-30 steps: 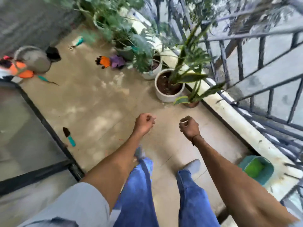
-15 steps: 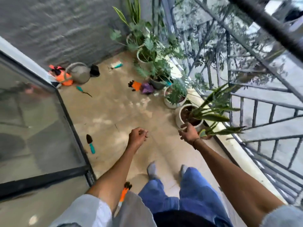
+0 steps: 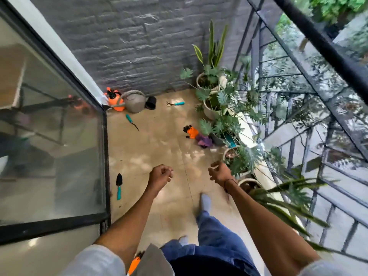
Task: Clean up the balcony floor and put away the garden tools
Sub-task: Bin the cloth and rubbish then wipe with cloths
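Note:
Garden tools lie scattered on the beige balcony floor (image 3: 159, 140). A black trowel with a teal handle (image 3: 119, 186) lies beside the glass door, left of my left hand (image 3: 160, 175), which is curled in a fist and holds nothing. My right hand (image 3: 220, 172) hangs with loosely curled fingers, empty, next to the potted plants. Farther off lie a teal-handled weeder (image 3: 131, 121), a teal hand rake (image 3: 176, 103), an orange glove (image 3: 191, 132) and a purple glove (image 3: 204, 140). Another orange item (image 3: 134, 263) shows by my hip, mostly hidden.
An orange sprayer (image 3: 115, 99), a grey watering can (image 3: 134, 101) and a black pot (image 3: 150, 102) stand at the far brick wall. Several potted plants (image 3: 223, 124) line the railing (image 3: 298, 108) on the right. A glass door (image 3: 51, 136) bounds the left.
The view has lifted from the floor towards the far wall as I step along the balcony. Both hands stay empty in front of me; my right fingers have loosened.

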